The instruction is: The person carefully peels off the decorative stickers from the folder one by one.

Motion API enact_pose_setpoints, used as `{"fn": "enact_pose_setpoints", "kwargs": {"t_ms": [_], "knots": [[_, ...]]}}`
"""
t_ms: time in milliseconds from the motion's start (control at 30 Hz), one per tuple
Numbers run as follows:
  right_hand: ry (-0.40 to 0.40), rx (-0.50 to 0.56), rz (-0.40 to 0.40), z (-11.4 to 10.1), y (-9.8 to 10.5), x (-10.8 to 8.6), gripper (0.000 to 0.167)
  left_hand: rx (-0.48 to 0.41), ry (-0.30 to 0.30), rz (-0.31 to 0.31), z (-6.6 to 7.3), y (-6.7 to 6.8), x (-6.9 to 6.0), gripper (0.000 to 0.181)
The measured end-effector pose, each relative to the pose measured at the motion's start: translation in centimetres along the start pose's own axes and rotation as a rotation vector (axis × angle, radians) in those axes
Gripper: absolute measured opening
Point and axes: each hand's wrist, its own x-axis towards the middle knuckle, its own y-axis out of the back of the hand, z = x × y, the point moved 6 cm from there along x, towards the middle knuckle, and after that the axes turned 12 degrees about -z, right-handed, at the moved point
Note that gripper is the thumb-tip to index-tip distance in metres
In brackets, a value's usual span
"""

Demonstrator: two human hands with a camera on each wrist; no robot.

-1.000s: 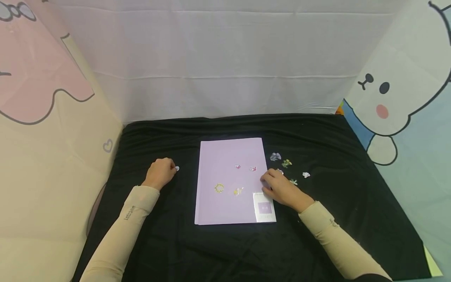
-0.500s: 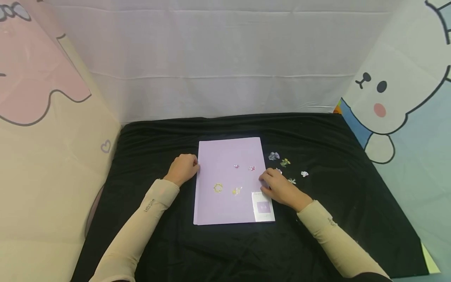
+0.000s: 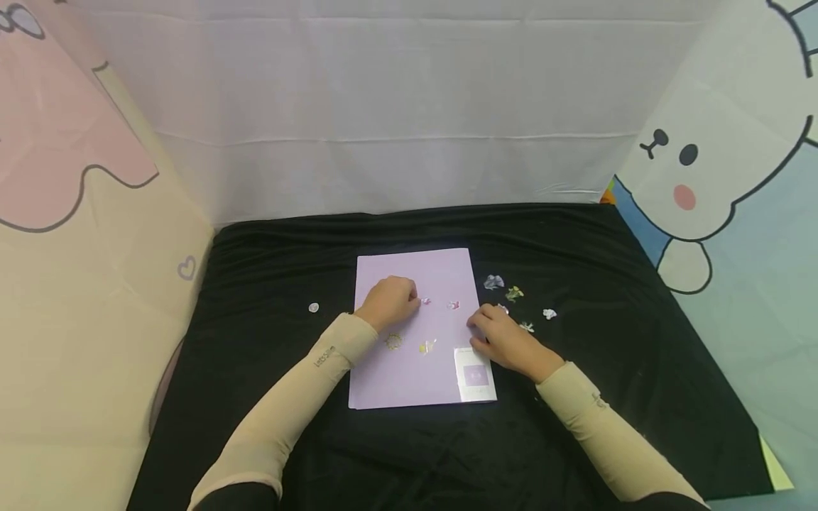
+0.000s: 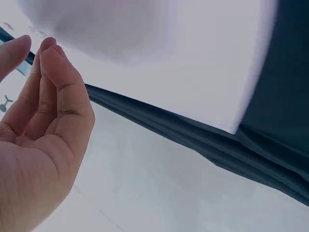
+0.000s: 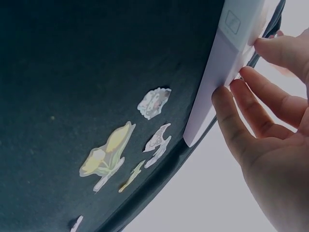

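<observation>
A lilac folder (image 3: 409, 383) lies on the black cloth, with several small stickers on it. Over its upper middle is my left hand (image 3: 390, 301), fingertips beside a small pink sticker (image 3: 426, 301). In the left wrist view the left fingers are bent loosely, thumb apart, nothing visible between them. My right hand (image 3: 508, 341) rests its fingertips on the folder's right edge; the right wrist view shows those fingers (image 5: 227, 104) nearly straight against the edge. Another pink sticker (image 3: 454, 305), a yellow sticker (image 3: 427, 346) and a partly shaded wreath sticker (image 3: 393, 341) are on the folder.
A round white piece (image 3: 313, 307) lies on the black cloth (image 3: 268, 284) left of the folder. Several flower cut-outs, among them a yellow tulip sticker (image 5: 108, 157), lie to its right. A white curtain (image 3: 409, 106) hangs behind.
My left hand has let go of the round white piece, leaving it on the cloth, and moved right over the folder. My right hand stays at the folder's edge.
</observation>
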Motion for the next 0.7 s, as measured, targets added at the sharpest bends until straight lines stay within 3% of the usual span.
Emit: {"fn": "enact_pose_setpoints", "kwargs": {"t_ms": [333,700], "knots": [[0.01,-0.009,0.0,0.0,-0.1,0.0,0.025,0.013,-0.056,-0.078,3.9,-1.4,2.1,0.015],[0.008,-0.015,0.007,-0.1,-0.1,-0.1,0.026,0.021,-0.047,-0.067,5.2,-1.9,2.8,0.019]]}}
